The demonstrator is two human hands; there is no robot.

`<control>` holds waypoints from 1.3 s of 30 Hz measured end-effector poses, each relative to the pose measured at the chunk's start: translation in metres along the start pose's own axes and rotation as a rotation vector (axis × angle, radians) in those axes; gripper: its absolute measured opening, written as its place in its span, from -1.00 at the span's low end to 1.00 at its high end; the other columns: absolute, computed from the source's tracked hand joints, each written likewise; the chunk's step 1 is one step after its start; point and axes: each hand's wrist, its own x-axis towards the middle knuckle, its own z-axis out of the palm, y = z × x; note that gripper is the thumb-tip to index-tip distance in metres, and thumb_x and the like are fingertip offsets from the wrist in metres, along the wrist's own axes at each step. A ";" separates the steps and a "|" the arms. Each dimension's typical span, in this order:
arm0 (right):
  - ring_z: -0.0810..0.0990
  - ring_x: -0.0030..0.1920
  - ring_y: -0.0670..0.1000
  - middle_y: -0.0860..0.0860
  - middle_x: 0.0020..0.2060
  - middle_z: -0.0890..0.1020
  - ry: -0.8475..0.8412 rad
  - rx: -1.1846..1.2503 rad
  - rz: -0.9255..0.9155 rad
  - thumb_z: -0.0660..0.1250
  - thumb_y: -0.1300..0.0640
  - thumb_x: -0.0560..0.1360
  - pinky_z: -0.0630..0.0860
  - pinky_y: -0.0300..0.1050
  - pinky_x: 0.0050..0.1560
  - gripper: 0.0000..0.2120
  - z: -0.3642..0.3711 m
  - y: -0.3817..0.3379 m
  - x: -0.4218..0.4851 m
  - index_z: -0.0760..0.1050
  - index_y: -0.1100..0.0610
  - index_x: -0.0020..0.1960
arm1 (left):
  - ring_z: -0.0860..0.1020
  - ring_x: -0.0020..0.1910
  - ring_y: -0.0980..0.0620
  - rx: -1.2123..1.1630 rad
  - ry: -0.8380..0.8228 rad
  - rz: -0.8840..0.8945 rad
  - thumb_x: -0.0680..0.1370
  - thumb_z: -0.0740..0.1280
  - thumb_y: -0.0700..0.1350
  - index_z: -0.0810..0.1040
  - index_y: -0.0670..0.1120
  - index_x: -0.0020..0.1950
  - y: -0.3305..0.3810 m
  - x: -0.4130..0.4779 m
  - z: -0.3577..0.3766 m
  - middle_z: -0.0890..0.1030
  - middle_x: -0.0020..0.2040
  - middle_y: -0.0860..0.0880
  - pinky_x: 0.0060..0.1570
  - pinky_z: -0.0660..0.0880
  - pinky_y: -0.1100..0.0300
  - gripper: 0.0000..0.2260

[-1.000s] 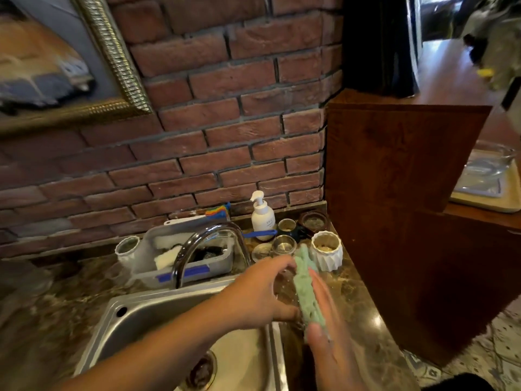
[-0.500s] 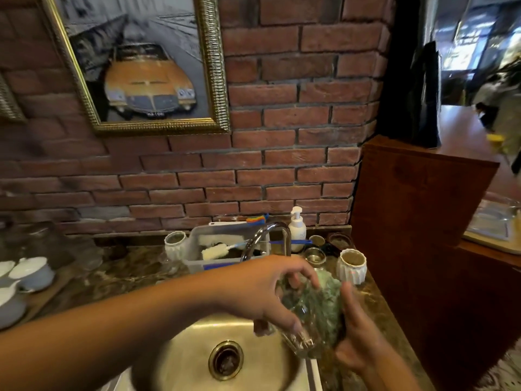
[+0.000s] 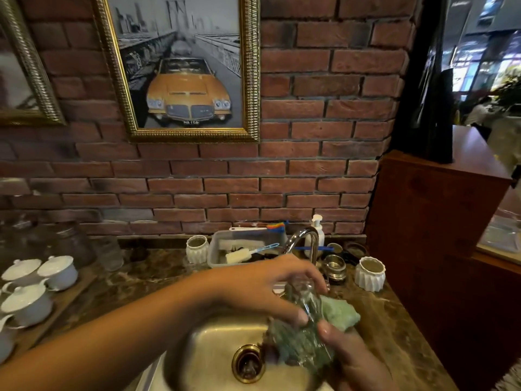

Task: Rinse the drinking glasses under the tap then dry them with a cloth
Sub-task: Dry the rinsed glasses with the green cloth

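A clear drinking glass [image 3: 303,299] is tilted over the steel sink [image 3: 208,354], its base up and its mouth down toward me. My left hand [image 3: 262,283] grips the glass from above around its upper part. A green cloth [image 3: 338,313] is stuffed into the glass and spills out on its right side. My right hand [image 3: 351,358] holds the cloth and the lower end of the glass from below. The curved chrome tap [image 3: 304,239] stands just behind my left hand; I see no water running.
Behind the sink are a grey tub [image 3: 242,249] with brushes, a soap pump bottle [image 3: 318,230], two white ribbed cups [image 3: 369,273] and small metal cups [image 3: 334,266]. White lidded pots [image 3: 42,280] and glass jars [image 3: 73,244] sit left. A wooden cabinet [image 3: 434,221] rises right.
My view has tilted up and shifted left. The cloth, flat between my hands a second ago, now sits inside the glass, and both hands have come over the sink.
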 end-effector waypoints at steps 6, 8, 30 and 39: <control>0.61 0.23 -0.17 -0.22 0.24 0.61 0.241 -0.805 -0.464 0.60 -0.15 0.22 0.55 -0.27 0.18 -0.25 0.037 -0.024 0.008 0.39 -0.29 0.35 | 0.63 0.08 -0.04 -0.202 0.318 -0.143 0.53 0.39 0.13 0.48 0.19 0.26 -0.008 0.001 0.002 0.53 0.14 0.00 0.03 0.63 0.04 -0.69; 0.48 0.31 -0.27 -0.34 0.32 0.48 0.292 -1.079 -0.539 0.51 -0.24 0.26 0.42 -0.38 0.27 -0.17 0.042 -0.027 0.014 0.25 -0.29 0.45 | 0.63 0.05 0.00 -0.094 0.413 -0.204 0.50 0.27 0.29 0.44 0.20 0.25 -0.006 0.005 0.009 0.58 0.10 0.03 0.04 0.64 0.04 -0.64; 0.74 -0.02 0.24 0.21 0.01 0.73 -0.107 0.336 -0.022 0.79 0.07 -0.09 0.68 0.16 -0.19 -0.34 0.039 -0.032 0.004 0.74 0.10 -0.01 | 0.47 -0.02 0.11 0.303 0.501 0.384 0.50 0.18 0.13 0.56 -0.15 0.20 0.024 -0.004 0.006 0.55 0.02 -0.05 -0.01 0.45 0.21 -0.54; 0.72 0.05 0.17 0.16 0.07 0.71 0.116 -0.173 -0.186 0.63 0.19 0.15 0.67 -0.06 -0.11 -0.31 0.042 -0.035 0.024 0.53 0.08 0.26 | 0.43 0.21 0.23 0.209 0.509 0.004 0.50 0.22 0.26 0.51 0.19 0.27 0.000 0.001 0.000 0.40 0.22 0.14 0.08 0.42 0.24 -0.62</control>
